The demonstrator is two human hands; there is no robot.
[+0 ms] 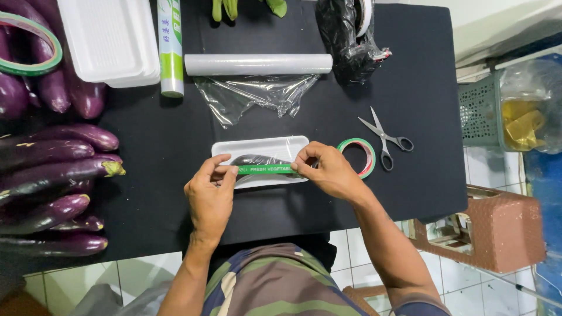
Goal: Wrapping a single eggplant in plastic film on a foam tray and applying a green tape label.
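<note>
Both hands (pixel 266 181) pinching green tape (pixel 266 169), stretched over wrapped tray (pixel 260 146)

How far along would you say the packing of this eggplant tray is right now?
Done: one eggplant lies in the white tray, already covered in film. In hand: the left hand and right hand stretch a strip of green tape across it. Left: loose eggplants and stacked empty trays wait alongside.

Bright, even daylight, strongest toward two o'clock; the black bench (pixel 146 146) swallows shadows. Glare streaks the cling film (pixel 254 93) at twelve o'clock. Focus is sharp, with edges slightly bowed.
</note>
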